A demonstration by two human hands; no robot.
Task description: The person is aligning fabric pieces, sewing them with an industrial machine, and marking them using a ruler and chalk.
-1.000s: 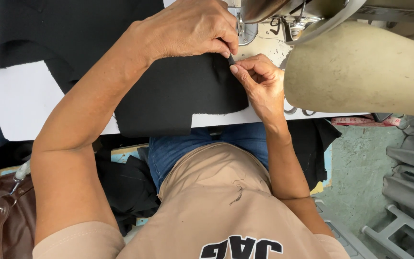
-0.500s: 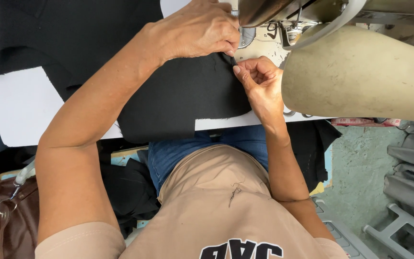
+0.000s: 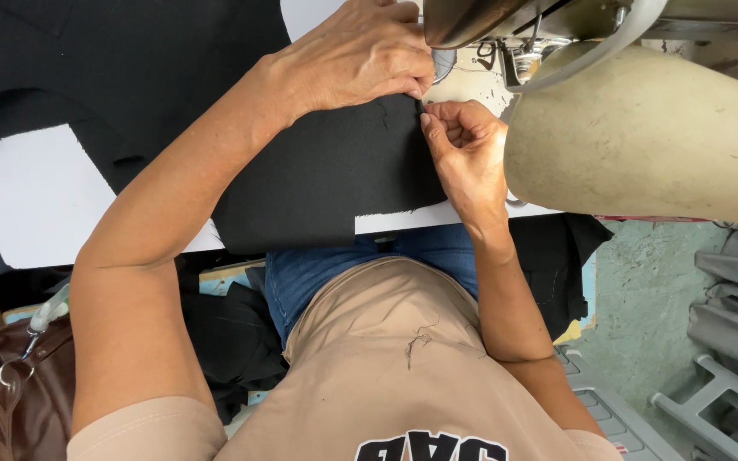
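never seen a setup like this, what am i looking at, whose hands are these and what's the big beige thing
The picture comes from a camera worn on a person's head, looking down at their own lap and hands. The big beige thing is the body of a sewing machine, standing on a white table. A piece of black cloth lies spread on that table. The left hand rests on the cloth and pinches its edge; the right hand pinches the same edge, right beside the machine's needle area. A brown bag sits low on the left.

black fabric (image 3: 318, 183), flat, edge seemingly pinched
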